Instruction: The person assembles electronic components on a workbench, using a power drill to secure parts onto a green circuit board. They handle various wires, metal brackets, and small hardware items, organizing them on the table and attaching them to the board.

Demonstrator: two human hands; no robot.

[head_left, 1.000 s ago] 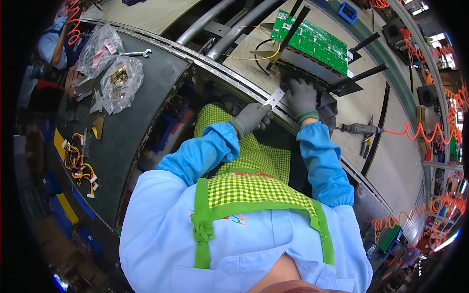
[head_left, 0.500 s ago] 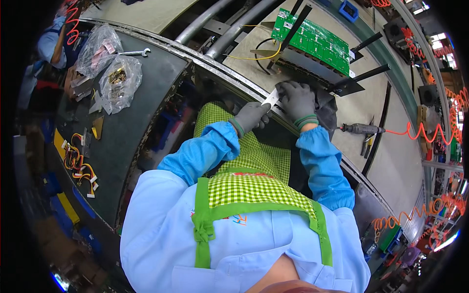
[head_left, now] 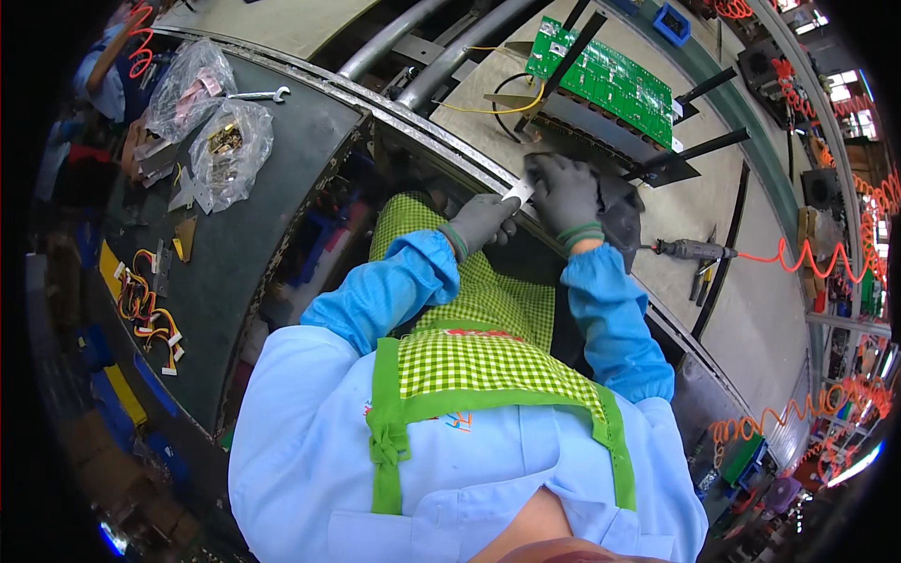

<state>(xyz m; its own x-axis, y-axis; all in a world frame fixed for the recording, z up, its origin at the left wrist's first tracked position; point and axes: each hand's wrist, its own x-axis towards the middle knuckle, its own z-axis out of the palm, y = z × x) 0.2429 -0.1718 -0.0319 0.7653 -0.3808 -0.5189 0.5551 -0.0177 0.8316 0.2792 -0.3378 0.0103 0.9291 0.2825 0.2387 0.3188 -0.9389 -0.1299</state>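
My left hand, in a grey glove, pinches a small flat whitish metal strip by its lower end, above the bench's front edge. Just right of the strip's upper end, my right hand, gloved the same way, has its fingers curled on a dark cloth. Folds of that cloth show beyond the fingertips and to the right of the hand; what lies under the fingers is hidden. Behind my hands stands a green circuit board on a frame with black upright posts.
A power screwdriver on a red coiled hose lies right, beside pliers. On the dark left table are clear plastic bags of small parts, a wrench and bundled wires. Metal tubes run behind the bench edge.
My right hand has shifted slightly with the cloth, which now shows more beyond the fingertips. My left hand keeps the strip in nearly the same place.
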